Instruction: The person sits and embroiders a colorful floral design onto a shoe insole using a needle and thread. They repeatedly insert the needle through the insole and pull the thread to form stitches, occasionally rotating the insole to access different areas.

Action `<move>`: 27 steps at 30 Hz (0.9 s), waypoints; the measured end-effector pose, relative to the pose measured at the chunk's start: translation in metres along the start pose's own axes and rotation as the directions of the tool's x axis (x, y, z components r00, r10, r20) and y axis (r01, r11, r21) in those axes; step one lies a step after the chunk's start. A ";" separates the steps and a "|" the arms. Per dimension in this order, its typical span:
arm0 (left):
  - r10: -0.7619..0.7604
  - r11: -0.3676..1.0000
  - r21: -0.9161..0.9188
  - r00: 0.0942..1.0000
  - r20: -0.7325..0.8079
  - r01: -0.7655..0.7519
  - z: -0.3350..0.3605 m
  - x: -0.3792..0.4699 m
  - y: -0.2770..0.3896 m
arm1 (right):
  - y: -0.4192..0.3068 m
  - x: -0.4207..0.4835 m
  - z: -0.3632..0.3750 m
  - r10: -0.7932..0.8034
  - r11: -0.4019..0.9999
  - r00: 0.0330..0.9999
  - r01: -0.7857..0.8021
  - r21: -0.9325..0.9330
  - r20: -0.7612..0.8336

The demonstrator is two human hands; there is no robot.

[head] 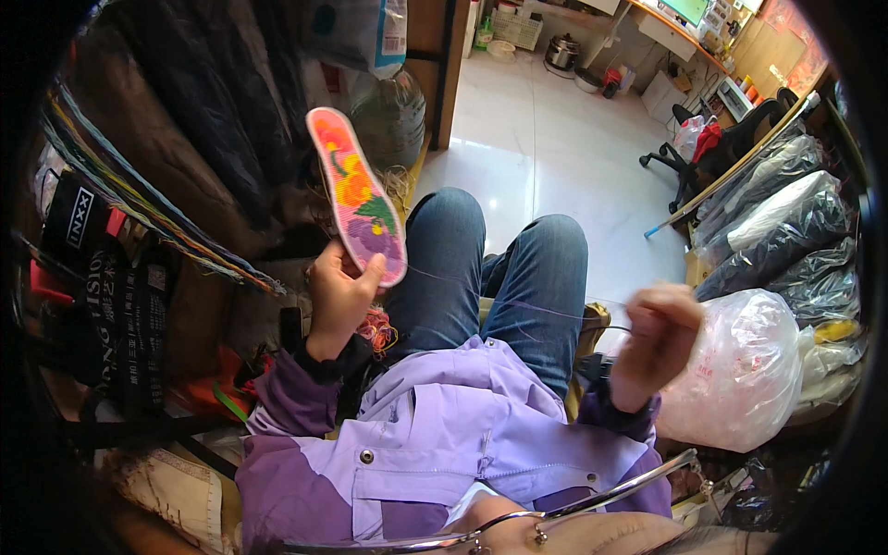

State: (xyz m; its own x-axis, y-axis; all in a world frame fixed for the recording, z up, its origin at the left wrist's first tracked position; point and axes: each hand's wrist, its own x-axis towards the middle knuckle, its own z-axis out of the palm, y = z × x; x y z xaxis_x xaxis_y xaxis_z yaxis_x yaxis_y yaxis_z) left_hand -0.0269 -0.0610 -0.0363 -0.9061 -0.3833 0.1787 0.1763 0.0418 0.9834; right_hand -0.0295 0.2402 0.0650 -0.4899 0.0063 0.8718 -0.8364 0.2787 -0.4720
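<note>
My left hand (345,291) holds an embroidered shoe insole (361,198) by its lower end, thumb on top. The insole is pink-edged, with orange, yellow, green and purple flower stitching, and stands tilted above my left knee. From its lower end a thin purple thread (534,306) runs across my jeans towards my right hand (655,340). That hand is raised at the right, blurred by motion, with its fingers curled. Whether a needle is between them cannot be made out. A tangle of pink and orange thread (378,330) lies beside my left wrist.
Long skeins of coloured thread (149,208) hang at the left by dark bags. Close by my right hand sits a stuffed clear plastic bag (739,374), below plastic-wrapped garments (784,208). A wheeled office chair (694,156) and a metal pot (562,52) stand farther off on the tiled floor.
</note>
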 end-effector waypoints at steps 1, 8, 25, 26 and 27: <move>-0.012 1.000 -0.021 0.997 0.078 0.014 0.004 -0.005 0.011 | -0.006 -0.004 0.006 0.064 0.997 0.981 -0.054 -0.062 0.181; -0.047 0.984 -0.156 0.967 0.250 0.088 0.026 -0.031 0.056 | 0.004 -0.032 0.076 0.074 0.991 0.881 -0.118 0.064 0.468; 0.073 0.985 -0.170 0.959 0.273 -0.026 0.032 -0.039 0.061 | 0.006 -0.041 0.080 0.083 0.993 0.890 -0.111 0.036 0.448; 0.077 0.985 -0.170 0.960 0.268 -0.032 0.032 -0.039 0.061 | 0.006 -0.041 0.080 0.084 0.993 0.889 -0.111 0.034 0.450; 0.080 0.988 -0.151 0.961 0.264 -0.041 0.032 -0.039 0.061 | 0.006 -0.041 0.081 0.085 0.993 0.888 -0.110 0.031 0.452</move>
State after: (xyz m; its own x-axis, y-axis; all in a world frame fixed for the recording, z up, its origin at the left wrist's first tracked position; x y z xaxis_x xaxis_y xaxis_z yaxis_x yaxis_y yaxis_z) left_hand 0.0071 -0.0138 0.0177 -0.9583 -0.1215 0.2586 0.2694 -0.0819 0.9596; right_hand -0.0344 0.1639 0.0159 -0.6171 -0.4046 0.6749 -0.7843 0.2466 -0.5692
